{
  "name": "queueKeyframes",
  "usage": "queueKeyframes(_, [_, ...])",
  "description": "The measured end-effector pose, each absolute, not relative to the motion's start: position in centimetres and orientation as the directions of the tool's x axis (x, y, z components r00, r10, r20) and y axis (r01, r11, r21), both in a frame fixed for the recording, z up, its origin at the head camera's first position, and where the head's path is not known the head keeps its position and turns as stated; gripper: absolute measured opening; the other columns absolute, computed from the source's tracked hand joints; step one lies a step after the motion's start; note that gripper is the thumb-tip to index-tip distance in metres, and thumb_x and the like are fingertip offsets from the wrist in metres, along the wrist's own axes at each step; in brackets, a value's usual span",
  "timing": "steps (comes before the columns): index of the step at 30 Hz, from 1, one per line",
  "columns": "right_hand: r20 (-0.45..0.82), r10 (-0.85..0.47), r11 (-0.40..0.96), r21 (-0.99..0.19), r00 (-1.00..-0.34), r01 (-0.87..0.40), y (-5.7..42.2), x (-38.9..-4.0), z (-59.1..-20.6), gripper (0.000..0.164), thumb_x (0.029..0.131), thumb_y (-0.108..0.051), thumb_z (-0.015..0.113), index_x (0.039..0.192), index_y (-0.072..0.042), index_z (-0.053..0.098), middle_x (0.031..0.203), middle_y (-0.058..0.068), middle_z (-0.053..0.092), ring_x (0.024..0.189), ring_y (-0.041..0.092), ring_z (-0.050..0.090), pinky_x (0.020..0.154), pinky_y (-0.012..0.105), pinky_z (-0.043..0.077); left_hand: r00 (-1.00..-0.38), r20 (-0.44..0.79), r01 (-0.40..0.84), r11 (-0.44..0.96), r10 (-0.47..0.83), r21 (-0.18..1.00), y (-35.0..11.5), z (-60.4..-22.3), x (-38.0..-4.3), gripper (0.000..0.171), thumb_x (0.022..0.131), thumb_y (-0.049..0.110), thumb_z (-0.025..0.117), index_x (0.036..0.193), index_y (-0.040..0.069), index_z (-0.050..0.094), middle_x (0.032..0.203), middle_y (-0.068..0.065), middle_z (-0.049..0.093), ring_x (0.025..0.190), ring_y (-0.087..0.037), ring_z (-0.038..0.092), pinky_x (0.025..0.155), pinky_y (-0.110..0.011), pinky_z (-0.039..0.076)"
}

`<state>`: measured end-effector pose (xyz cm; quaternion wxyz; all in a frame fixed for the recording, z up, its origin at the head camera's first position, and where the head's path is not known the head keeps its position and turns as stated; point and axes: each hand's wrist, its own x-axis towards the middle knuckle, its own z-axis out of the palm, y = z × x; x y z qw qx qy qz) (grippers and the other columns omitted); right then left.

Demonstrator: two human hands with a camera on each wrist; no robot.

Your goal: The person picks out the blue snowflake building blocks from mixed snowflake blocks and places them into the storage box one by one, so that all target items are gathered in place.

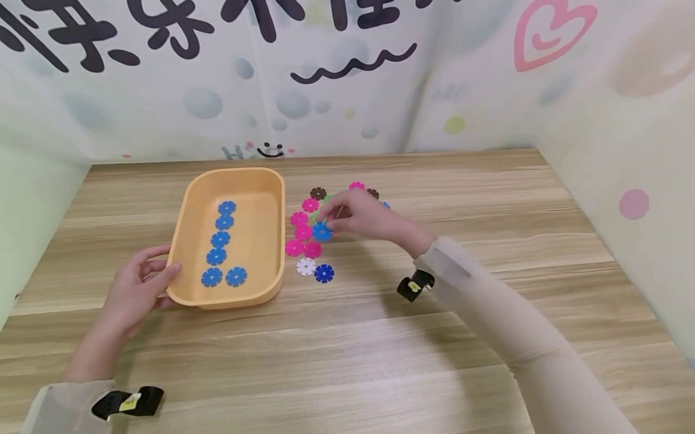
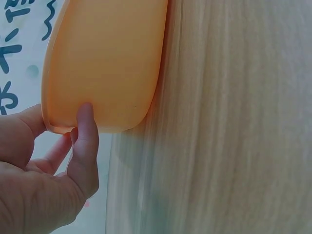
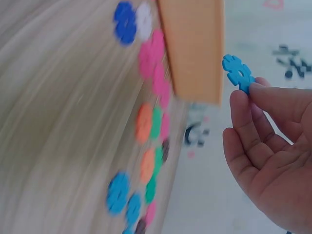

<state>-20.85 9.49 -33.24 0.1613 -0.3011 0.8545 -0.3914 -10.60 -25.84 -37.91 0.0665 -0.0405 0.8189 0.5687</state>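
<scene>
My left hand (image 1: pixel 133 284) grips the near left corner of an orange plastic tub (image 1: pixel 243 300), thumb over the rim; in the left wrist view its fingers press the tub's outer wall (image 2: pixel 112 63). Several blue snowflake discs (image 1: pixel 221 239) lie inside the tub, most of them in a line, with two side by side at the near end. To the right of the tub, my right hand (image 1: pixel 366 215) pinches one light blue snowflake disc (image 3: pixel 238 72) between thumb and fingertips, held above the other pieces.
Beside the tub lie loose snowflake discs: pink (image 1: pixel 294 247), white (image 1: pixel 305 266), dark blue (image 1: pixel 324 273) and brown (image 1: pixel 318 193). Orange (image 3: pixel 144 122), green (image 3: pixel 151 189) and light blue (image 3: pixel 118 193) ones show in the right wrist view. A printed curtain (image 1: pixel 342 100) hangs behind the wooden table (image 1: pixel 308 374).
</scene>
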Motion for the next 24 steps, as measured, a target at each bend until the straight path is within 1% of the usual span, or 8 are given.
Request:
queueKeyframes(3, [-0.029,-0.701,0.481,-0.757,-0.713,-0.442,7.7,-20.5,-32.9,0.011,0.086,-0.001,0.062,0.096,-0.004,0.067,0.088,0.002,0.064,0.077,0.014,0.057,0.069,0.022,0.051,-0.988,-0.156,-0.145,0.341,0.007,0.929,-25.9,-37.9,-10.6,0.053,0.094,0.023,0.052,0.134,-0.003,0.03,0.098,-0.004,0.049,0.073,-0.004,0.061,0.058,-0.03,0.057])
queueKeyframes(7, [-0.018,-0.78,0.426,-0.747,-0.625,-0.51,5.3,-20.2,-32.4,0.012,0.086,0.0,0.061,0.096,-0.003,0.067,0.09,0.001,0.064,0.081,0.012,0.056,0.073,0.019,0.05,-0.988,-0.152,-0.142,0.331,0.004,0.933,-25.9,-37.9,-10.6,0.051,0.094,0.023,0.053,0.133,-0.001,0.032,0.097,-0.001,0.049,0.073,-0.004,0.061,0.058,-0.03,0.057])
queueKeyframes(11, [-0.045,-0.835,0.403,-0.73,-0.549,-0.552,3.5,-20.3,-32.0,0.013,0.086,-0.001,0.061,0.097,-0.005,0.068,0.09,-0.001,0.064,0.08,0.011,0.054,0.074,0.018,0.049,-0.989,-0.148,-0.14,0.321,0.003,0.937,-25.9,-37.9,-10.6,0.047,0.093,0.022,0.054,0.131,0.002,0.036,0.095,0.001,0.05,0.072,-0.004,0.061,0.057,-0.031,0.057])
queueKeyframes(15, [-0.115,-0.867,0.404,-0.73,-0.484,-0.551,2.0,-20.9,-31.6,0.014,0.086,0.0,0.061,0.096,-0.006,0.068,0.089,-0.002,0.064,0.08,0.011,0.053,0.073,0.018,0.048,-0.989,-0.147,-0.139,0.324,0.002,0.936,-25.9,-37.9,-10.6,0.046,0.093,0.023,0.054,0.131,0.002,0.036,0.094,0.003,0.05,0.072,-0.004,0.061,0.057,-0.03,0.057])
queueKeyframes(21, [-0.228,-0.906,0.402,-0.728,-0.357,-0.556,-0.2,-22.3,-31.1,0.015,0.085,0.005,0.059,0.094,-0.002,0.069,0.088,0.003,0.064,0.078,0.014,0.053,0.072,0.02,0.048,-0.99,-0.144,-0.135,0.331,0.003,0.934,-25.9,-37.9,-10.6,0.048,0.093,0.023,0.054,0.132,0.001,0.035,0.096,0.001,0.05,0.072,-0.004,0.061,0.056,-0.031,0.057])
queueKeyframes(24, [-0.306,-0.897,0.436,-0.722,-0.318,-0.536,-1.5,-23.0,-30.7,0.018,0.084,0.01,0.058,0.093,-0.001,0.069,0.085,0.006,0.063,0.075,0.014,0.052,0.071,0.02,0.049,-0.989,-0.151,-0.146,0.308,-0.009,0.94,-25.9,-38.1,-10.7,0.045,0.093,0.022,0.055,0.13,0.003,0.037,0.096,0.0,0.051,0.071,-0.005,0.062,0.056,-0.031,0.057])
